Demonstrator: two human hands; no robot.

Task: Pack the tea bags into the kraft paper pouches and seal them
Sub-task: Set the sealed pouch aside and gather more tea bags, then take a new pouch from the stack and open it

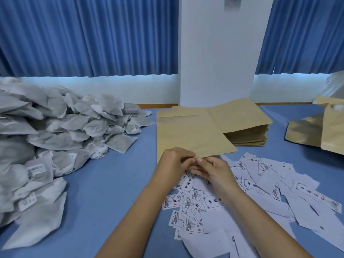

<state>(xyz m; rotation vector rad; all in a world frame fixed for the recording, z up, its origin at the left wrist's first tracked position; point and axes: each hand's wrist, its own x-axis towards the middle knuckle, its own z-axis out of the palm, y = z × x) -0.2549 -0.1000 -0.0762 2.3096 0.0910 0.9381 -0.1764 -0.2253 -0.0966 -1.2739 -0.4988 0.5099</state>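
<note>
A flat kraft paper pouch (188, 135) lies on the blue table in front of me. My left hand (173, 162) and my right hand (214, 172) meet at its near edge, fingers curled and pinching that edge. A big heap of grey-white tea bags (55, 131) with small tags fills the left side. Behind the pouch sits a thick stack of empty kraft pouches (243, 125). What lies between my fingertips is partly hidden.
Many white printed labels and backing papers (242, 192) lie scattered under and right of my hands. More kraft pouches (320, 131), some bulging, stand at the right edge. A white pillar (217, 58) and blue curtains rise behind the table.
</note>
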